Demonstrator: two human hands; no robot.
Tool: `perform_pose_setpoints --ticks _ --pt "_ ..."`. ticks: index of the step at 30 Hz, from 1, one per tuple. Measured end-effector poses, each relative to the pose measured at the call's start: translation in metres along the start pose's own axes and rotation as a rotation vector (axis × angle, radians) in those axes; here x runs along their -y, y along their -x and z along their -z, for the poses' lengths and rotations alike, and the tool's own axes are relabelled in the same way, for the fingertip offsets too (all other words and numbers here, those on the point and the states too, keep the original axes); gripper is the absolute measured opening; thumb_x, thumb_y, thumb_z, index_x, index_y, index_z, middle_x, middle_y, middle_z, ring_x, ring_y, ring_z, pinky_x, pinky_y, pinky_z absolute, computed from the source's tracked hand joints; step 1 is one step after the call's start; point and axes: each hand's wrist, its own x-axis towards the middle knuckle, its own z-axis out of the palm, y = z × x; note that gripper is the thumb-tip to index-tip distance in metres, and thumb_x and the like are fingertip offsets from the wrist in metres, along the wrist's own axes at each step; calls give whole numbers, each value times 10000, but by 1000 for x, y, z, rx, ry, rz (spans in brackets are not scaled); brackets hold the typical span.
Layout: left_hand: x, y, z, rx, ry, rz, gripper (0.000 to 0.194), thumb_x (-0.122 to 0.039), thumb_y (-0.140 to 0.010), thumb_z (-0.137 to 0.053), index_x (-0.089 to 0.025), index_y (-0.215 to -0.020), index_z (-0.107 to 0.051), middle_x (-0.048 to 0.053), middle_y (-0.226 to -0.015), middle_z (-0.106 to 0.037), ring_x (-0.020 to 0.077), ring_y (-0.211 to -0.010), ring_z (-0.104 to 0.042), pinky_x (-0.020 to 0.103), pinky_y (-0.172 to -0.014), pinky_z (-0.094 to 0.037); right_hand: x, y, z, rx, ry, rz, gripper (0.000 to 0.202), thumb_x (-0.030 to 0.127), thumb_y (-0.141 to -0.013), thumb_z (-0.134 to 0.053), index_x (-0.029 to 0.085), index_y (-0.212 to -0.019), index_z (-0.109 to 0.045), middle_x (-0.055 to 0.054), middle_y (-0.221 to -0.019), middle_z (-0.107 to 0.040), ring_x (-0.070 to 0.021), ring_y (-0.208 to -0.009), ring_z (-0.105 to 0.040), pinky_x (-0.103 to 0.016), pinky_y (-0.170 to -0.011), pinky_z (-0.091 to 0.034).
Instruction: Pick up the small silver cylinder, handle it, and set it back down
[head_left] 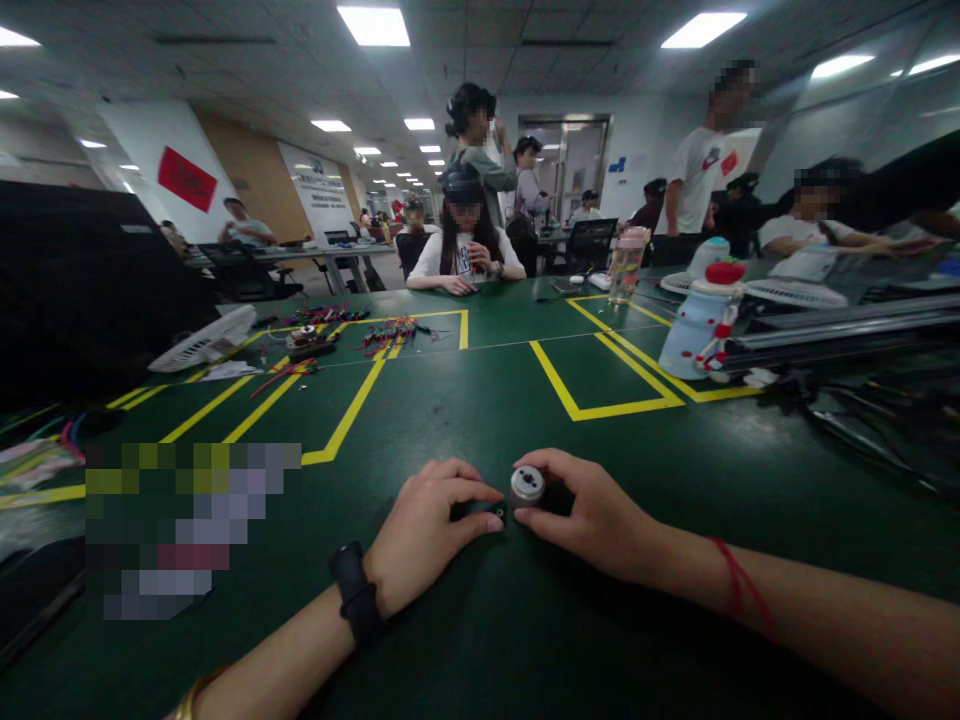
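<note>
On the green table, my right hand [592, 510] has its thumb and index finger closed round a short silver cylindrical motor [527, 485], which stands upright with its holed, dark-centred top face showing. Just left of it, my left hand [435, 515] pinches a small black part [499, 511] between thumb and fingers. That part's near end bears a tiny ring-like hole; most of it is hidden under the hand. The two held pieces are side by side, very close; I cannot tell whether they touch.
Bundles of coloured wires [397, 335] lie at the back left, near a white fan [206, 340]. A blue bottle [697, 325], a pink-lidded bottle [628, 265] and black cables [885, 430] are on the right. Yellow tape [630, 410] marks the table. A person [465, 240] sits opposite.
</note>
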Motion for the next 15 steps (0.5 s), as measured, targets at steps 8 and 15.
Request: perform_pose_setpoints --ticks 8,15 --pt "45 45 53 -139 165 291 294 -473 -888 -522 -303 -1081 -665 4 -1090 -672 222 -1015 -612 349 -897 -471 -66 63 134 -390 424 -523 610 610 -761 -573 181 -1193 -539 -131 -1073 -626 -208 -841 -626 -361 -733 -504" --pt "103 75 65 -315 380 535 389 -531 -834 -570 -255 -1096 -648 32 -992 -701 219 -889 -657 322 -788 -521 -150 137 228 -538 748 -853 753 730 -671 -570 187 -1192 -547 -180 -1026 -625 -273 -817 -621 -416 -670 -491"
